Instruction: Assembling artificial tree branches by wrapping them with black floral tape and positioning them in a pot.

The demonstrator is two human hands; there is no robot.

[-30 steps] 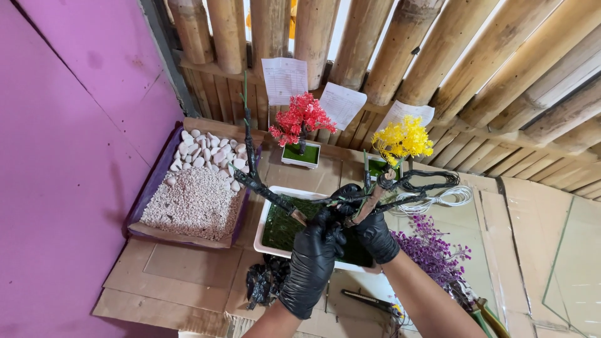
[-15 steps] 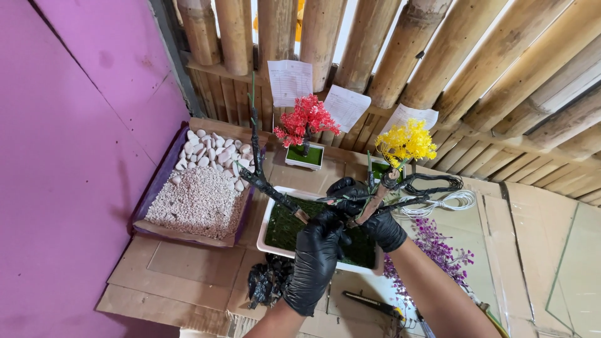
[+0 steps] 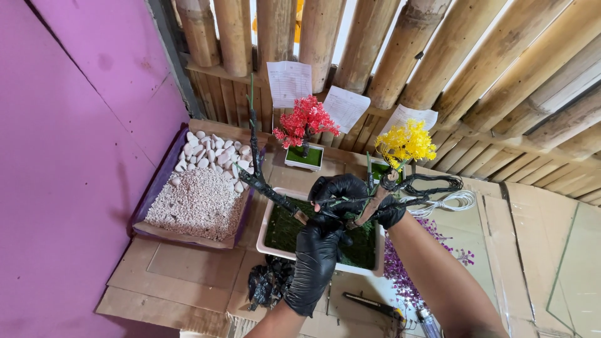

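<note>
1. A dark wire tree frame (image 3: 269, 188), wrapped in black tape, stands over a white rectangular tray (image 3: 266, 219). Its trunk slants down to the tray's middle, and one thin branch rises upright toward the bamboo wall (image 3: 400, 56).
2. The left hand (image 3: 316, 256), in a black glove, is closed around the base of the frame, just above the green moss (image 3: 282, 231) that fills the tray.
3. The right hand (image 3: 350, 191), also gloved in black, grips the frame higher up, fingers curled round a thin branch. The two hands are close together, almost touching.
4. A brown stick-like stub (image 3: 372, 206) of the frame pokes out between the hands.
5. The tray sits on flattened cardboard (image 3: 181, 269), near the middle of the floor space.
6. Left of the tray lies a shallow box (image 3: 141, 216) with a purple edge, holding fine white gravel (image 3: 194, 203) in front and larger white pebbles (image 3: 213, 153) at the back.
7. Behind the tray stand two small finished trees in white pots: a red one (image 3: 305, 122) and a yellow one (image 3: 405, 143).
8. Three sheets of paper (image 3: 289, 81) hang on the bamboo wall behind them.
9. A coil of black wire (image 3: 432, 184) and a coil of white wire (image 3: 447, 201) lie to the right of the hands.
10. Purple flower sprigs (image 3: 400, 269) lie under the right forearm, and a crumpled black plastic bag (image 3: 266, 281) sits just in front of the tray.
11. A pink wall (image 3: 75, 156) closes off the left side.
</note>
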